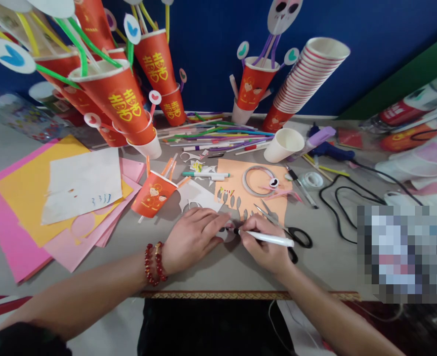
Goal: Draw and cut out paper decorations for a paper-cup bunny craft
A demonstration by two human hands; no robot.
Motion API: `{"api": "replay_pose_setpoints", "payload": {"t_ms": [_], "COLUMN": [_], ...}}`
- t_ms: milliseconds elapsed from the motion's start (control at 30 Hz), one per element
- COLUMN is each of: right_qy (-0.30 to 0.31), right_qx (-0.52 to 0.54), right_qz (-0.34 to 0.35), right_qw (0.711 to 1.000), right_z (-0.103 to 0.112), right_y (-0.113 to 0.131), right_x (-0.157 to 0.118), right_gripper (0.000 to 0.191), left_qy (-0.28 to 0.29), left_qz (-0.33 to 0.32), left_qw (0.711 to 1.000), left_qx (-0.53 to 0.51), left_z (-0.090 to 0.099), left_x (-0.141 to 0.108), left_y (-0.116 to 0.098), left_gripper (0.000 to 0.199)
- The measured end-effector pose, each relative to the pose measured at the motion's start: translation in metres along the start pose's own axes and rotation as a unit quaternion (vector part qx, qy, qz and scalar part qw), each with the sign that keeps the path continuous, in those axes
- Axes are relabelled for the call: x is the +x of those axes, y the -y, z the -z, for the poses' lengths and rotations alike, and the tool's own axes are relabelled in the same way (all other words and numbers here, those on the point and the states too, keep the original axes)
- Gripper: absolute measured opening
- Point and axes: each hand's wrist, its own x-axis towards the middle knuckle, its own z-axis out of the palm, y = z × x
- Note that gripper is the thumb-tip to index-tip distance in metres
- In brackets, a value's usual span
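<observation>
Blue wall is rising behind a grey counter, where craft supplies are lying all around. Near the front edge, the left hand is resting palm down with its fingers extended, pressing on a small pale cutout lying flat on the counter. Opposite it, the right hand is gripping a white marker, whose dark tip is meeting the cutout. Red bracelets are circling the left wrist.

Scissors are lying partly beneath the right hand, their open blades reaching onto an orange sheet that is also bearing a tape ring. Left of the sheet, a red cup is leaning with orange stems poking out of it. Pink, yellow and white papers are overlapping at the far left. Behind, pipe cleaners are spreading loosely before the wall, a white cup is standing to their right, and a cup stack is towering beyond. Decorated cups are crowding the back left, and a blue glue gun is lying right of the white cup.
</observation>
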Motion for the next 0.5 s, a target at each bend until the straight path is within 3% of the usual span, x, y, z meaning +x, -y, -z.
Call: {"api": "replay_pose_setpoints", "payload": {"t_ms": [500], "right_qy": [-0.001], "right_qx": [0.005], "right_qz": [-0.002], "right_qw": [1.0], "right_z": [-0.0002], "right_y": [-0.0019], "right_x": [-0.0009], "right_gripper": [0.014], "left_qy": [-0.007], "left_qz": [-0.002], "left_qw": [1.0], "left_qx": [0.005], "left_z": [0.0001], "left_x": [-0.0001], "left_y": [-0.0001], "left_gripper": [0.045]}}
